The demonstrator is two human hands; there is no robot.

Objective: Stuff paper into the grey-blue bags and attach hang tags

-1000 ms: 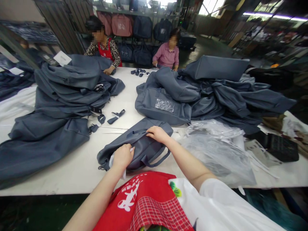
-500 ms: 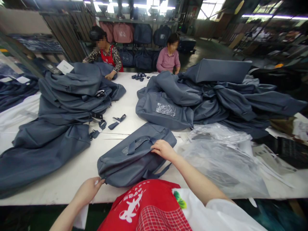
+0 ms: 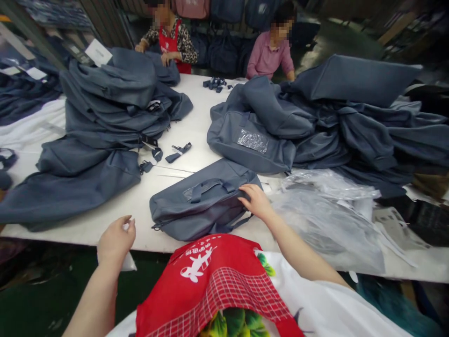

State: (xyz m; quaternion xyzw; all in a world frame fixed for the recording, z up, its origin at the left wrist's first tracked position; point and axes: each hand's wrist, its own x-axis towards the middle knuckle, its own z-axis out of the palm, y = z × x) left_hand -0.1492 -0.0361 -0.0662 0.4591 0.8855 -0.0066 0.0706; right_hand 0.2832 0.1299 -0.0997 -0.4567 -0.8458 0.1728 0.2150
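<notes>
A grey-blue bag [image 3: 175, 199] lies on its side on the white table in front of me, its handle and a clear window facing up. My right hand [image 3: 255, 200] rests on the bag's right end, fingers stretched and thumb apart, without gripping it. Off the bag, my left hand [image 3: 117, 238] hovers at the table's front edge with curled fingers. Something small and white shows between its fingertips, too small to name. A small bundled strap [image 3: 178, 152] lies behind the bag.
Grey-blue bags are heaped at left [image 3: 112, 89] and right [image 3: 252, 140]. Clear plastic bags [image 3: 322, 224] spread to the right of my right hand. Across the table are a person in a red apron [image 3: 169, 42] and a person in pink [image 3: 268, 56].
My left hand has let go of the bag's left corner and moved left, away from it. My right hand has loosened and shifted to the bag's right end. The view has tilted down.
</notes>
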